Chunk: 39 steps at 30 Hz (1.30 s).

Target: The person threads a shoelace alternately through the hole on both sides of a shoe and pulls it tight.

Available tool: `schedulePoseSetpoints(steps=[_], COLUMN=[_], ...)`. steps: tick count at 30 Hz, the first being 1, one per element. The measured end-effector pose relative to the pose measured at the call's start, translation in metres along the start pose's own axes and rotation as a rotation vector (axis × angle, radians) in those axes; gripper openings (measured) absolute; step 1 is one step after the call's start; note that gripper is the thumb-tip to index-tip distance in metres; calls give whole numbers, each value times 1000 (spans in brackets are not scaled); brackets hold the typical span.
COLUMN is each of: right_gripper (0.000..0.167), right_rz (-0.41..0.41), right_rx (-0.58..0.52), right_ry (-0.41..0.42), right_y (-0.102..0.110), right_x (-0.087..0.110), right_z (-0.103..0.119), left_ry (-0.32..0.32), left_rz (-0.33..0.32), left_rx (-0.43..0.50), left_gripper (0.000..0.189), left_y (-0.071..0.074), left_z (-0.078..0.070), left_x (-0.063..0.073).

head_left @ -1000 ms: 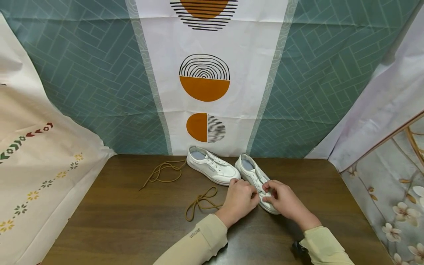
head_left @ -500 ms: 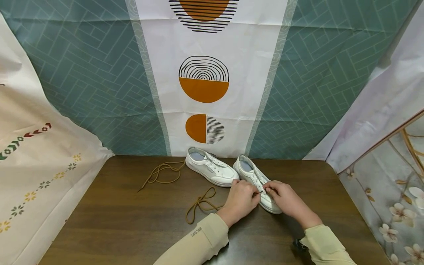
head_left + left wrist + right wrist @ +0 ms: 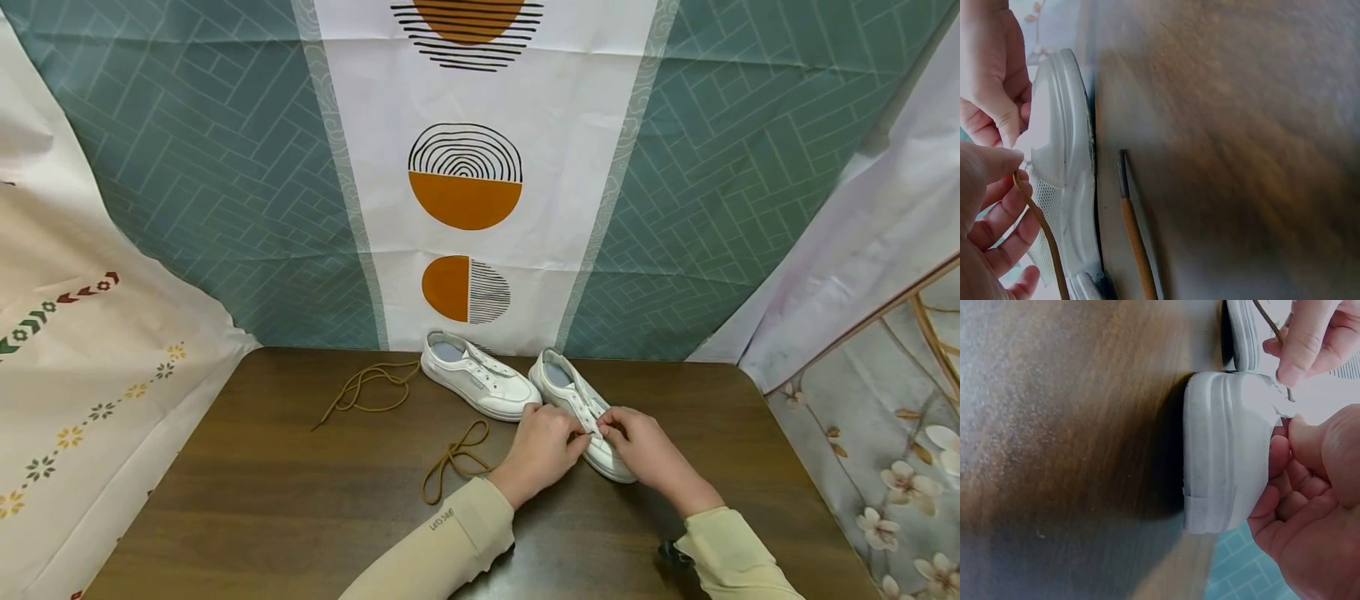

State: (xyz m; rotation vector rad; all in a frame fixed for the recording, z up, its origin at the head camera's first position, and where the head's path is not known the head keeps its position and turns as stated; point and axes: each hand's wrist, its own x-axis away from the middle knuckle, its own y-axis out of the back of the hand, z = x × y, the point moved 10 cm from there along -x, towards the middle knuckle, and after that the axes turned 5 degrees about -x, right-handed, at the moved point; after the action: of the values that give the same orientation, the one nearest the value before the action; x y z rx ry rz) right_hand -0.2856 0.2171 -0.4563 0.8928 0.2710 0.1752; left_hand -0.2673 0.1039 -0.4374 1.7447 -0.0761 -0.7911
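A white sneaker (image 3: 613, 468), unlaced, lies at a slant on the table under both hands. My left hand (image 3: 542, 446) pinches a brown shoelace (image 3: 1047, 231) near its end, between thumb and fingers. In the right wrist view, the end of that lace pokes out past the left fingertips toward the shoe's eyelets. My right hand (image 3: 647, 450) grips the sneaker's lacing edge with thumb and fingers, its curled fingers against the shoe's side. The rest of the lace trails left in loops on the table, and its other end shows a dark tip (image 3: 1124, 175).
To the left stands the second white sneaker (image 3: 480, 383), also unlaced, its toe close to the first shoe. A second brown shoelace (image 3: 363, 390) lies loosely coiled beside it. Patterned cloth (image 3: 465, 200) hangs behind the wooden table (image 3: 300, 500).
My right fingers have closed in on the shoe's lacing edge, nearer the left fingertips. The left hand stays almost in place with the lace. Both shoes keep their positions.
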Motion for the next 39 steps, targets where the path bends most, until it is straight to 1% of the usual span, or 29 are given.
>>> schedulePoseSetpoints(steps=[2, 5, 10, 13, 19, 22, 24, 27, 29, 31, 33, 35, 38, 39], right_gripper=[7, 7, 8, 6, 5, 5, 5, 10, 15, 18, 21, 26, 32, 32], right_rz=[-12, -33, -98, -166, -305, -355, -374, -377, -375, -369, -339, -284, -202, -188], right_rx=[10, 10, 32, 50, 45, 21, -1, -47, -77, -77, -57, -14, 33, 41], right_ry=[-2, -15, -16, 20, 102, 116, 117, 94, 48, -12, -75, -120, -138, -135], right_y=[1, 3, 11, 21, 42, 50, 52, 54, 53, 51, 46, 37, 24, 21], right_x=[-1, -1, 0, 3, 8, 10, 11, 11, 10, 10, 10, 10, 10, 10], right_z=[0, 0, 3, 12, 37, 47, 50, 49, 41, 28, 13, 0, -12, -14], left_ry=[1, 2, 16, 9, -21, -11, 22, 105, 163, 197, 210, 208, 201, 199], left_rz=[11, 8, -49, -77, -77, -71, -54, -20, -5, 2, 1, -14, -60, -82], left_rx=[4, 5, 55, 146, 364, 463, 552, 698, 770, 816, 840, 865, 893, 900], left_gripper=[14, 14, 13, 15, 22, 20, 18, 16, 14, 12, 12, 12, 13, 13], left_y=[0, 2, 12, 16, 19, 18, 16, 11, 9, 7, 7, 9, 14, 17], left_z=[1, 1, 2, 1, -2, -2, 0, 7, 12, 14, 16, 16, 17, 18], left_x=[0, -1, -5, -8, -11, -12, -14, -15, -15, -13, -12, -11, -10, -10])
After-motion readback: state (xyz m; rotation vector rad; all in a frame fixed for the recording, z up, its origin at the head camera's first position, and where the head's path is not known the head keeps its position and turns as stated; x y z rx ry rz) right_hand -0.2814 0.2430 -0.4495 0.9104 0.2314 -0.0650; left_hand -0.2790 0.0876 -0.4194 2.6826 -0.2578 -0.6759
